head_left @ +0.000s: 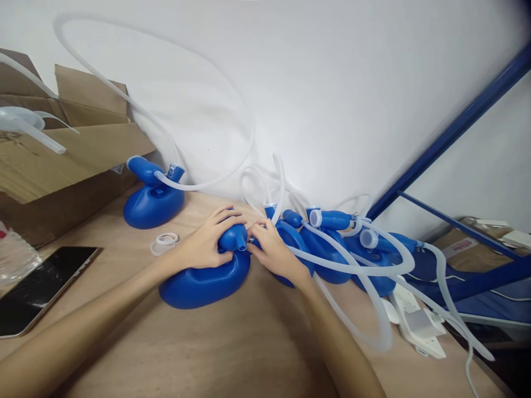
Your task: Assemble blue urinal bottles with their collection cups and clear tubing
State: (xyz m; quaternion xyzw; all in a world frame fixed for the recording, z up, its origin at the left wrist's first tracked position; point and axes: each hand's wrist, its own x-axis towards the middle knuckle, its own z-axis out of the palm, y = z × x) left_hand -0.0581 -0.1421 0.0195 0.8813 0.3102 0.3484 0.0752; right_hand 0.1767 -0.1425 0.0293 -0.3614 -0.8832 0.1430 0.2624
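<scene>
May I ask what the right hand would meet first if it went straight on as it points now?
The right hand would probably meet the blue spout in the left hand, beside its fingertips; depth is unclear, so they may touch.

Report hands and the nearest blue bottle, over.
Left hand around spouted top; right hand beside its spout, contact unclear. Blue bottle resting on tabletop. Hosed bottles crowding right side.

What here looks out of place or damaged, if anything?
Mostly the pale hoses: they loop and cross untidily over the blue bottles on the right, trailing near the power strip. Pale rings also lie loose near the left hand. I see no spill or obvious damage.
</scene>
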